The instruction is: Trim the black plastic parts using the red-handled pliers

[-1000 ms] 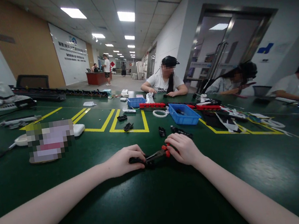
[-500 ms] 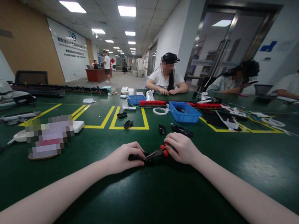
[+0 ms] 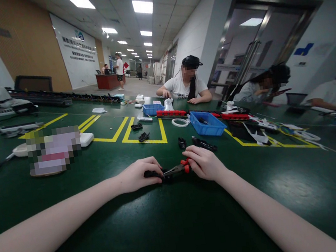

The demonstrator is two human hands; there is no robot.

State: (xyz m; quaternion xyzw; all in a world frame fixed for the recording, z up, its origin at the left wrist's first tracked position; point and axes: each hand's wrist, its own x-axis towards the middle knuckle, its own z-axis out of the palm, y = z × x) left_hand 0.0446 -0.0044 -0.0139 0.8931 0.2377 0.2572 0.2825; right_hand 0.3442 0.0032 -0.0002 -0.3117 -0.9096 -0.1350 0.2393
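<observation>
My left hand [image 3: 138, 175] is closed around a small black part [image 3: 151, 174], holding it low over the green table [image 3: 133, 232]. My right hand [image 3: 204, 163] grips the red handles of a pair of needle-nose pliers [image 3: 176, 169]. The pliers' grey jaws point left and meet the black part at my left fingertips. Just what the jaws pinch is too small to tell. Beyond my right hand lie a small black piece [image 3: 182, 142] and a longer black piece [image 3: 204, 143].
A blue bin [image 3: 207, 124] with dark parts stands beyond my right hand, near a white ring [image 3: 179, 122]. Two black parts, one of them a black clip-like piece [image 3: 144, 136], lie within yellow tape. A co-worker [image 3: 185, 85] sits across the table; other people sit at the right.
The view has shifted slightly. Both my hands keep their hold, with the pliers at nearly the same spot. The co-worker across has raised one hand toward a white object.
</observation>
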